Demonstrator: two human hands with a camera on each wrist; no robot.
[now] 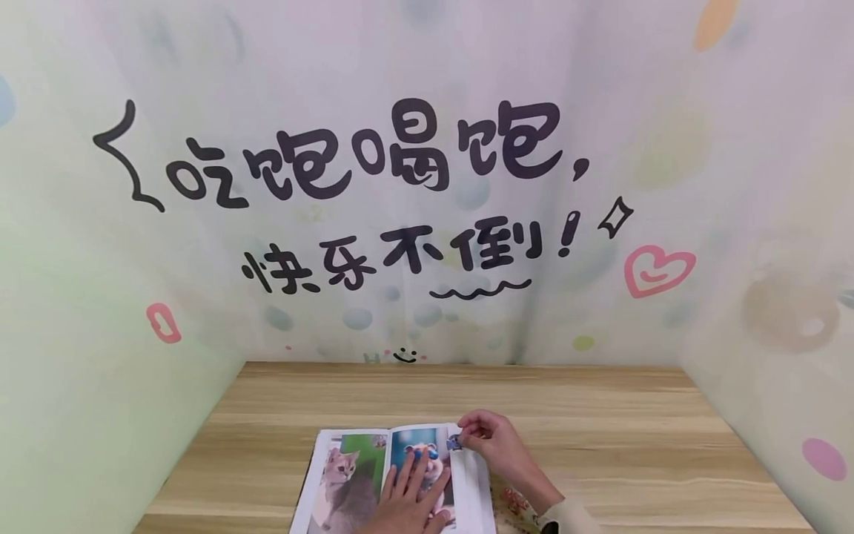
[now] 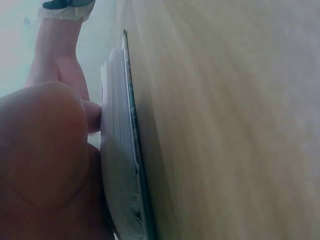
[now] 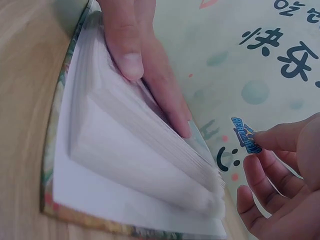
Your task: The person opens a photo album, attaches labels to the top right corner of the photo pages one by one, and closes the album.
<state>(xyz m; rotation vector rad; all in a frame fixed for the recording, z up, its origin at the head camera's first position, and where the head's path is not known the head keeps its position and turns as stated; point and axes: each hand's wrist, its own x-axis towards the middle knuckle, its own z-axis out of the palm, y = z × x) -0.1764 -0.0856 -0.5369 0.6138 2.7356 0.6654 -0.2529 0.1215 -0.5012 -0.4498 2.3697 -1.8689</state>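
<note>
An open picture book lies on the table with thick white pages and a patterned cover. A cat photo fills its left page, and a small furry animal photo its right page. My left hand rests flat on the right page, fingers spread, partly covering that photo. Near the page's upper right corner, my right hand pinches a small blue sticker with lettering between thumb and fingertips. In the right wrist view the sticker appears held off the page. The left wrist view shows the book's page edges side-on.
The wooden table extends around the book. Behind it stands a pale printed backdrop with black writing, and similar walls close both sides. Something with a colourful pattern lies under the right forearm, partly hidden.
</note>
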